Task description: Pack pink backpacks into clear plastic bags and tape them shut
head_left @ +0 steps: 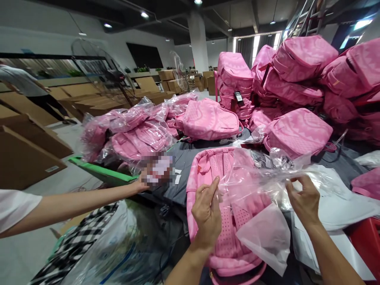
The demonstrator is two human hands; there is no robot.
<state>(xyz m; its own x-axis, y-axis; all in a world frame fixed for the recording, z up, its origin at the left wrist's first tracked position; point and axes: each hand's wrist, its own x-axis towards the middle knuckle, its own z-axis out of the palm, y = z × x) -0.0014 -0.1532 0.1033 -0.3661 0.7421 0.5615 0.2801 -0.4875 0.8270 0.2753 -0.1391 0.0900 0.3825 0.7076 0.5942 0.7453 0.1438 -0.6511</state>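
Lying bagged: pink backpacks (pixel 142 140), left of and beyond the near backpack (pixel 228 225).
Left hand (pixel 208 213): over the near backpack, fingertips pinching a clear bag (pixel 264 182).
Near backpack: strap side up, partly under the clear bag.
Right hand (pixel 304 200): right of the near backpack, thumb and forefinger pinching the clear bag.

The hall is dim beneath a dark ceiling (pixel 175 18), lit by small ceiling lamps (pixel 144 15) and white, overexposed windows (pixel 255 48) at the back. Highlights streak the clear plastic bag (pixel 258 178); deep shadow darkens the stacked backpacks (pixel 340 111) at right. The wide lens stretches the edges, distant boxes (pixel 170 81) look soft, and mosaic blocks (pixel 159 170) obscure one patch left of centre.
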